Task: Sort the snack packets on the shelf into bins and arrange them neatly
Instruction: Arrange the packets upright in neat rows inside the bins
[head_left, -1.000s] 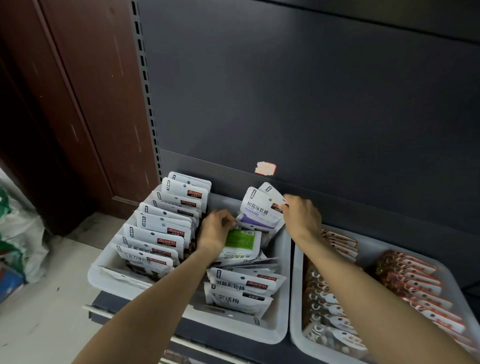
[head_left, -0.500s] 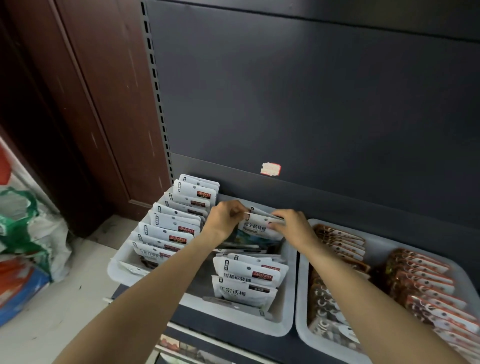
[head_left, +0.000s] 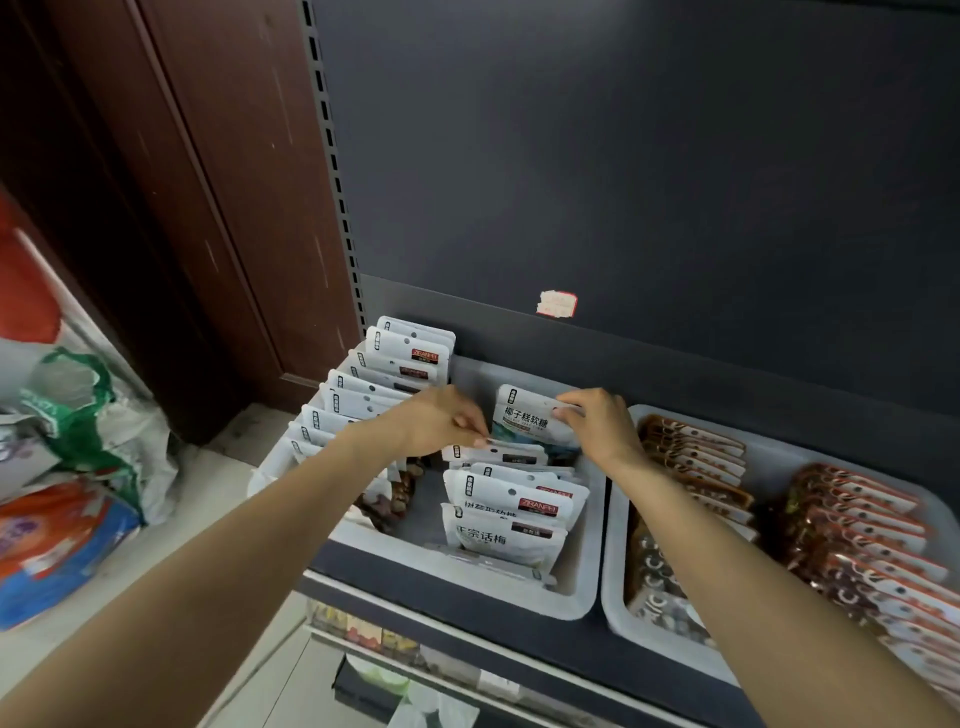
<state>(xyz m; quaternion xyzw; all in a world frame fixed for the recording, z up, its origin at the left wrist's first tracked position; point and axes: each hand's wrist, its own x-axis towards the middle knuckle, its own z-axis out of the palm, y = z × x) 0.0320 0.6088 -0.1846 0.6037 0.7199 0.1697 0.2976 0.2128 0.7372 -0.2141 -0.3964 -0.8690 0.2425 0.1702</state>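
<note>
A white bin (head_left: 587, 582) on the dark shelf holds two rows of white snack packets. The left row (head_left: 400, 353) stands upright, packed front to back. In the right row, my right hand (head_left: 602, 426) pinches the top edge of an upright white packet (head_left: 524, 415) at the back. My left hand (head_left: 436, 421) pinches the top corner of a lower packet (head_left: 498, 454) just in front of it. More white packets (head_left: 509, 514) lean in front, near the bin's front wall.
A second white bin (head_left: 618, 519) to the right holds rows of brown and red packets (head_left: 852, 525). The dark shelf back panel rises behind. Bags (head_left: 78, 426) lie on the floor at left beside a brown door. A lower shelf with goods shows beneath.
The packet in my right hand has been raised from lying tilted to upright at the back of the right row. My left hand has shifted onto the packet in front. The camera moved closer.
</note>
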